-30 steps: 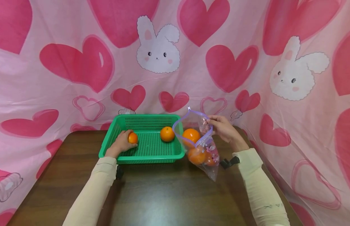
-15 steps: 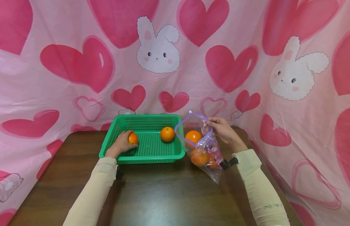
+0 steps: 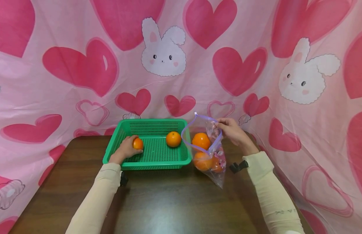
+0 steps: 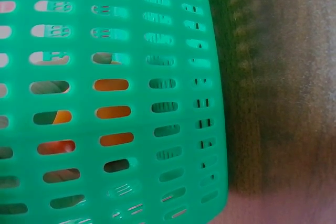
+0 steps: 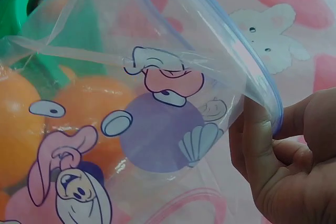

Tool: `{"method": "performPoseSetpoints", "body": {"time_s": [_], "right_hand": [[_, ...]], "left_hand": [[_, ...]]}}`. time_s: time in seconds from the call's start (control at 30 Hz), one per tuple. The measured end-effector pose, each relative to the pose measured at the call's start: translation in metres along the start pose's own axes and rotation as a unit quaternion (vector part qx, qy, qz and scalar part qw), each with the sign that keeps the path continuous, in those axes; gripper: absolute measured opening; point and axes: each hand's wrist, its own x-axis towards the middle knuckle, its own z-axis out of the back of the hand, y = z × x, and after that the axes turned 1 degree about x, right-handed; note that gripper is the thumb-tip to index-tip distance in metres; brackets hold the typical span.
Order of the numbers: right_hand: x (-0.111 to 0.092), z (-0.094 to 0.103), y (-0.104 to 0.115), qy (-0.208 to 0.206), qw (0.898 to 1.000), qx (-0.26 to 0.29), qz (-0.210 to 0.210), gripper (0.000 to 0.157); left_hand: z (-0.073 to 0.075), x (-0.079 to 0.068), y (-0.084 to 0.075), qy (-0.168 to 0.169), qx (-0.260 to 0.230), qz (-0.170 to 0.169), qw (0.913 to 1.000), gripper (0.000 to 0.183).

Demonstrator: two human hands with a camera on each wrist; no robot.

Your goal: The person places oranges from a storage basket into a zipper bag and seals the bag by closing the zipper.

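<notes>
My left hand (image 3: pixel 129 148) reaches into the green plastic basket (image 3: pixel 157 164) and grips an orange (image 3: pixel 138 143) at its left side. Through the basket's slotted wall (image 4: pixel 136 124) in the left wrist view, bits of orange peel and fingers show. A second orange (image 3: pixel 173 139) sits at the basket's right end. My right hand (image 3: pixel 232 131) pinches the purple-edged rim of a clear zip bag (image 3: pixel 217 177), whose mouth gapes toward the basket. Several oranges (image 3: pixel 202 161) lie inside the bag. In the right wrist view, thumb and fingers (image 5: pixel 260 145) hold the bag's edge, and cartoon prints cover the plastic.
Basket and bag stand side by side on a dark wooden table (image 3: pixel 157 201). A pink curtain (image 3: pixel 128 74) with hearts and rabbits hangs behind the table and along its right side. Black straps (image 3: pixel 239 166) are on both wrists.
The bag swung slightly right, then back left, while its rim shifted a little right with my right hand. My left hand stays on the same orange in the basket.
</notes>
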Motion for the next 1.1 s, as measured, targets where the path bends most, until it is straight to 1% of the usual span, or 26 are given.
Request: {"method": "performPoseSetpoints", "body": {"time_s": [0.23,0.4,0.67,1.1], "right_hand": [[0.002,0.003,0.004,-0.008,1.000,-0.020,0.007,0.028],[0.002,0.005,0.004,-0.010,1.000,-0.029,0.000,0.030],[0.002,0.006,0.005,-0.002,0.999,-0.038,-0.001,0.030],[0.002,0.007,0.005,0.002,0.999,-0.052,-0.006,0.031]], "left_hand": [[0.001,0.000,0.000,-0.001,0.003,-0.007,1.0000,0.076],[0.003,-0.001,-0.002,0.004,-0.003,-0.008,1.0000,0.075],[0.007,-0.005,-0.005,0.008,-0.005,-0.012,0.9999,0.074],[0.012,-0.003,-0.010,-0.007,-0.004,-0.033,0.9994,0.073]]}}
